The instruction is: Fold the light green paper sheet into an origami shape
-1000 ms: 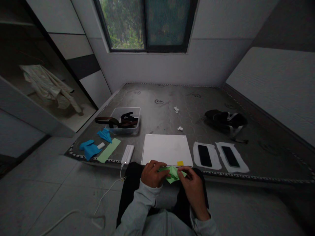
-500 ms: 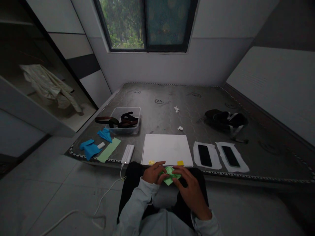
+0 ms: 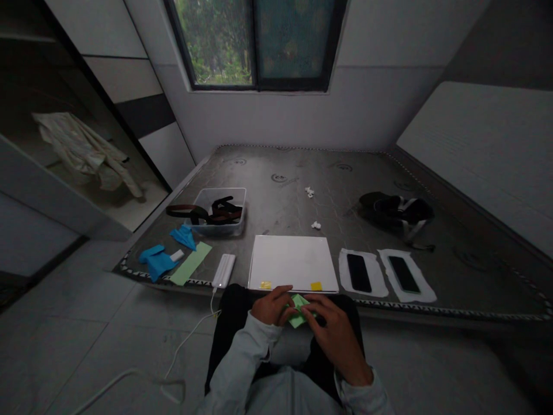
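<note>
A bare grey mattress fills the middle of the room below a window, and everything else is laid out on it or held just off its near edge. At the near edge a white board lies flat, with two small yellow stickers near its front rim. To its right two dark phones rest on separate white sheets, and farther back a black bundle of fabric is seen. To the left a clear plastic tub holds dark belts, beside blue folded paper shapes, a light green paper strip and a white power bank with a cable running to the floor. Just in front of the board, over the lap, a small green folded paper is held between both hands. The left hand is curled around its left side, and the right hand is laid over its right side with fingers bent, pinching it. Much of the paper is hidden by the fingers.
</note>
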`<state>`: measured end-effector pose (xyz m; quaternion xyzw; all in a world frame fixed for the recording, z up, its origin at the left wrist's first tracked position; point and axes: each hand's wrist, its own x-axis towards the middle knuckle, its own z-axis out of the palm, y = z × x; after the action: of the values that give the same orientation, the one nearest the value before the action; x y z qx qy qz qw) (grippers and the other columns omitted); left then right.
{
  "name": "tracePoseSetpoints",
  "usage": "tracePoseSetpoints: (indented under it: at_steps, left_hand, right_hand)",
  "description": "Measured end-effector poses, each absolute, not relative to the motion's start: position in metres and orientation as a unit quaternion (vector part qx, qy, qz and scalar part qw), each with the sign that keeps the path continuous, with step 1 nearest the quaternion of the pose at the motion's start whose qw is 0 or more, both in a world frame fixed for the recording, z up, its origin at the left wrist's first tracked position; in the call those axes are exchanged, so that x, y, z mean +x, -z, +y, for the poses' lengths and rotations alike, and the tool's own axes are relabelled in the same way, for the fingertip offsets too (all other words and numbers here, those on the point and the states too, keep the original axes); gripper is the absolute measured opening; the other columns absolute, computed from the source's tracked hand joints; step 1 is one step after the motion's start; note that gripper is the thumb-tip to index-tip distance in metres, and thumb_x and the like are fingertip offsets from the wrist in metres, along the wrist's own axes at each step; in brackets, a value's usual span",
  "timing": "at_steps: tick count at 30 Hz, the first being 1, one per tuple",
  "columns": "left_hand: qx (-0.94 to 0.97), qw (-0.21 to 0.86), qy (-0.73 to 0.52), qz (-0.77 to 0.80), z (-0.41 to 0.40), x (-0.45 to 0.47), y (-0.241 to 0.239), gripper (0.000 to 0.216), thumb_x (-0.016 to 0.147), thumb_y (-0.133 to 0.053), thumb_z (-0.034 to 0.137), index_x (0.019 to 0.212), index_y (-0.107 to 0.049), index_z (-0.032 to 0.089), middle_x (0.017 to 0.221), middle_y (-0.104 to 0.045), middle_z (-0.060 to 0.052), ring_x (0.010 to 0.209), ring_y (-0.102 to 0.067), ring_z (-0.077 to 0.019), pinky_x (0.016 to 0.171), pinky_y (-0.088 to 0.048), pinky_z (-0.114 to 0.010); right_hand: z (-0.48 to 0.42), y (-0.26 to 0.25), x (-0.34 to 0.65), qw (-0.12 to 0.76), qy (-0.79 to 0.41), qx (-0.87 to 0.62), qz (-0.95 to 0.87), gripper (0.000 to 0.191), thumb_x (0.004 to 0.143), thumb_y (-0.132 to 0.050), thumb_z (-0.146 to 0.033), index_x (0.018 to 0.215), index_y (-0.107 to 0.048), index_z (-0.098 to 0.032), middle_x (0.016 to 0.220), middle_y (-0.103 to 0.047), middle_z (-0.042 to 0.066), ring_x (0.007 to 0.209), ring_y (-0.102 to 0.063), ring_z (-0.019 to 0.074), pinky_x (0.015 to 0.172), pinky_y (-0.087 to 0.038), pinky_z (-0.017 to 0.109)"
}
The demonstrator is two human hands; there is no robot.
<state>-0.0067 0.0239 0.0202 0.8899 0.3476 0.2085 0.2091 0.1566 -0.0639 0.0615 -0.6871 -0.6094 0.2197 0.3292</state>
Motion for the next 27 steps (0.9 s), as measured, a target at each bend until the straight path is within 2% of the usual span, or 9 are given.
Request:
tracePoseSetpoints:
  at_steps: [8,12,20,27]
  left_hand:
    - [0.887,0.204,-0.226,0.348,0.026,-0.007,-0.020,0.013,0.078,-0.067,0.034,0.082,-0.071,0.022,0.111,-0.074,-0.005,0.096,-0.071,-0.0175,0.076,-0.061,-0.025]
    - [0.882,0.217,-0.230,0.348,0.026,-0.006,-0.021,0.012,0.077,-0.068,0.033,0.082,-0.071,0.022,0.107,-0.075,-0.004,0.093,-0.072,-0.0173,0.077,-0.061,-0.026]
    - [0.875,0.242,-0.226,0.354,0.026,-0.006,-0.030,0.013,0.079,-0.067,0.031,0.082,-0.071,0.020,0.101,-0.077,-0.005,0.091,-0.073,-0.0175,0.078,-0.060,-0.027]
    - [0.880,0.238,-0.189,0.364,0.023,-0.005,-0.031,0.019,0.082,-0.061,0.038,0.086,-0.071,0.022,0.103,-0.076,-0.004,0.091,-0.072,-0.0169,0.081,-0.059,-0.028]
  right_hand:
    - [-0.066,-0.064,0.158,0.287,-0.242,-0.662,-0.649,0.025,0.092,-0.046,-0.028,0.097,-0.070,-0.025,0.117,-0.067,0.005,0.108,-0.064,0.0179,0.099,-0.051,0.033]
    - [-0.066,-0.063,0.158,0.312,-0.236,-0.672,-0.629,0.024,0.091,-0.049,-0.031,0.105,-0.067,-0.024,0.115,-0.068,0.006,0.109,-0.063,0.0190,0.100,-0.050,0.036]
    - [-0.066,-0.064,0.158,0.334,-0.236,-0.676,-0.613,0.021,0.091,-0.050,-0.034,0.090,-0.068,-0.025,0.116,-0.067,0.005,0.110,-0.063,0.0196,0.102,-0.048,0.037]
    - [-0.064,-0.060,0.156,0.319,-0.261,-0.671,-0.616,0.022,0.091,-0.050,-0.034,0.091,-0.070,-0.025,0.111,-0.070,0.005,0.105,-0.065,0.0186,0.097,-0.051,0.034]
